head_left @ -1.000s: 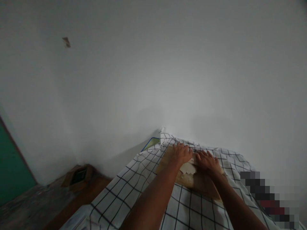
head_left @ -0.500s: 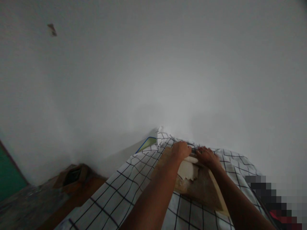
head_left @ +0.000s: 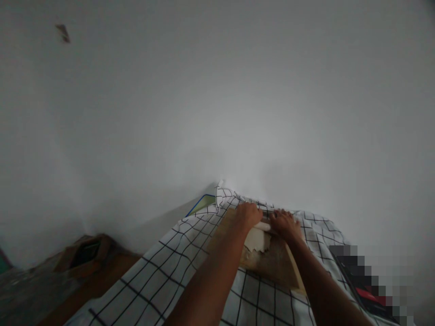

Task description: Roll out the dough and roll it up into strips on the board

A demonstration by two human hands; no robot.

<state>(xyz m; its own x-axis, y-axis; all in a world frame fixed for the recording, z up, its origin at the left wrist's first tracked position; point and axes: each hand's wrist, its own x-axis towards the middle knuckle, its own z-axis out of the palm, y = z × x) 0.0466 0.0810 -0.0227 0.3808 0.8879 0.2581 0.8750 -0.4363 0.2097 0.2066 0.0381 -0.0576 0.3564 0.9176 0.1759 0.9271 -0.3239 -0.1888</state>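
A flat, pale sheet of dough (head_left: pixel 256 241) with a ragged near edge lies on a wooden board (head_left: pixel 275 267). Across its far part runs a light-coloured rolling pin (head_left: pixel 263 226). My left hand (head_left: pixel 248 215) is closed over the pin's left end. On the right end rests my right hand (head_left: pixel 286 223), its fingers curled over the far side. Both hands hide the pin's ends, and my left forearm covers part of the board.
A white cloth with black checks (head_left: pixel 163 262) covers the table beneath the board. Behind it rises a plain wall (head_left: pixel 217 99). A brown box (head_left: pixel 84 253) sits low at the left. A blue-rimmed greenish panel (head_left: pixel 204 203) shows behind the cloth.
The whole scene has shifted slightly left in view as my head turned a little. Both hands stay on the rolling pin, with little visible movement over the dough.
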